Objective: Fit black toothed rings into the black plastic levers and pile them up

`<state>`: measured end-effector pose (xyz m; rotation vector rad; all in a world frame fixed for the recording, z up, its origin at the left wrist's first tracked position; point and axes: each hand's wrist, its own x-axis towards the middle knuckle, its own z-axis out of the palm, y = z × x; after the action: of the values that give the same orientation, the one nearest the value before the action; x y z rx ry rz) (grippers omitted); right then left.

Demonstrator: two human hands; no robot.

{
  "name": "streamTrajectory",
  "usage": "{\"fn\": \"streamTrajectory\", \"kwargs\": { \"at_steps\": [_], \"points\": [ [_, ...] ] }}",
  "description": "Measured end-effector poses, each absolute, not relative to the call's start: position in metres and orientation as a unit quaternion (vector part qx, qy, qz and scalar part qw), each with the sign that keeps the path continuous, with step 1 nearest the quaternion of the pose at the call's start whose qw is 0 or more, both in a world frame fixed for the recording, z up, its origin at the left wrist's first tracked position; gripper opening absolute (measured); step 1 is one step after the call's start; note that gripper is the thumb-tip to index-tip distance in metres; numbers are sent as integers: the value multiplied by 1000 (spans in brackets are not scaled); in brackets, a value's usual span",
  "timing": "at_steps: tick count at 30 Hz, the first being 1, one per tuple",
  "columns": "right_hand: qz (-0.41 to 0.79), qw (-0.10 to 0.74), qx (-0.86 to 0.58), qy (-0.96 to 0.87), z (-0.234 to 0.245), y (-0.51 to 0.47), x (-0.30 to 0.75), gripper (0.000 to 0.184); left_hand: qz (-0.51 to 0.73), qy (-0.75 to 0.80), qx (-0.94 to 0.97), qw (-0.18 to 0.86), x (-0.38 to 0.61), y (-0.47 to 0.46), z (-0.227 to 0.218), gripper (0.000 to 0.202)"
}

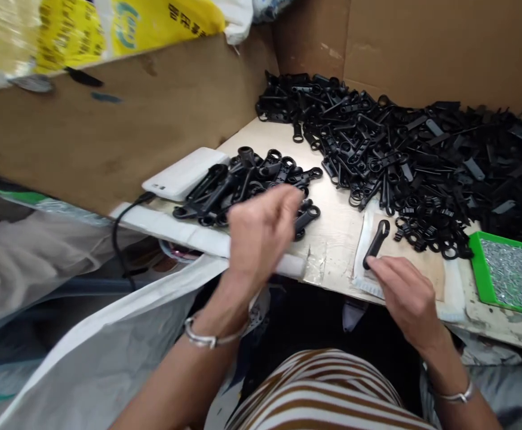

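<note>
My right hand (407,295) pinches the near end of a black plastic handle-shaped part (377,242) with a hole at its far end, lying over a cloth-edged pad (431,272). My left hand (263,233), slightly blurred, is closed in front of a small heap of black ring-ended parts (225,188); its curled fingers hide whatever may be in them. Just beyond the right hand lie several small black ring clips (431,230).
A large pile of black parts (368,137) fills the table's back right against a cardboard wall (422,48). A green tray (482,269) of small metal pieces stands at right. At left lies a white device (184,173) with a black cable (117,239).
</note>
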<state>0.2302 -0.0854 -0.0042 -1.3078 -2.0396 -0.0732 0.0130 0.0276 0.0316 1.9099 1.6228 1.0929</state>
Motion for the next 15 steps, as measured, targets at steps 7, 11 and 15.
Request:
{"fn": "streamTrajectory", "kwargs": {
  "at_steps": [7, 11, 15],
  "points": [
    [8, 362, -473, -803, -10, -100, 236, 34, 356, 333, 391, 781, 96, -25, -9, 61],
    [-91, 309, -608, -726, -6, -76, 266, 26, 389, 337, 376, 771, 99, -24, -9, 52],
    [-142, 98, -677, -715, -8, -44, 286, 25, 366, 329, 365, 790, 92, -28, -9, 52]
  ]
}}
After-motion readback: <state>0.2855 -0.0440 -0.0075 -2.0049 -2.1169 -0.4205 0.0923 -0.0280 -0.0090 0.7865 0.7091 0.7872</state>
